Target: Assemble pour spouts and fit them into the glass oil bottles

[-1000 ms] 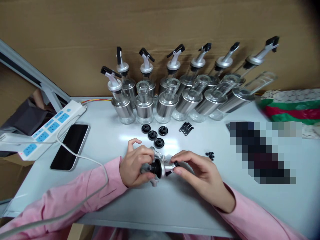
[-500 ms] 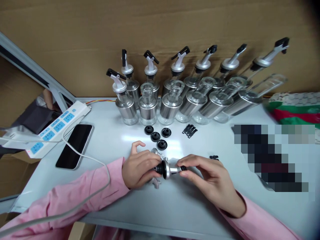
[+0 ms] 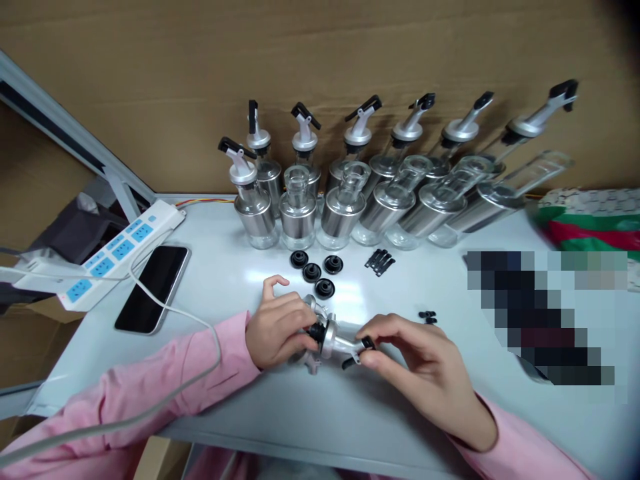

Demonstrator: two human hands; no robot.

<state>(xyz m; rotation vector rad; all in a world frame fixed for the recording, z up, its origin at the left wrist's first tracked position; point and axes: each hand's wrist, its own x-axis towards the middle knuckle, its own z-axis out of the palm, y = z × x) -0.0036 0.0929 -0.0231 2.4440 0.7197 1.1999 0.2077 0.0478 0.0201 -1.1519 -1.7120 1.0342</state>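
Observation:
Between my hands lies a silver pourer spout (image 3: pixel 336 341) with a black ribbed stopper (image 3: pixel 317 331) at its left end. My left hand (image 3: pixel 283 327) is closed on the stopper end. My right hand (image 3: pixel 415 360) pinches the black tip at the spout's other end with thumb and forefinger. A black lever piece hangs below the spout. More silver spout parts (image 3: pixel 313 363) lie partly hidden under and behind my left hand. Several black round stoppers (image 3: pixel 325 288) sit just beyond, beside a group of small black levers (image 3: pixel 381 262). Tiny black pieces (image 3: pixel 428 317) lie behind my right hand.
Two rows of glass bottles with steel bands (image 3: pixel 299 215) stand at the back; the rear ones and the front-left one carry spouts. At left are a phone (image 3: pixel 153 290), a power strip (image 3: pixel 123 250) and a cable crossing over my left sleeve. A blurred dark object (image 3: pixel 545 320) lies right.
The spout has turned in my fingers, so its side and the black lever below now show. My right hand has shifted slightly down. The view has moved a little.

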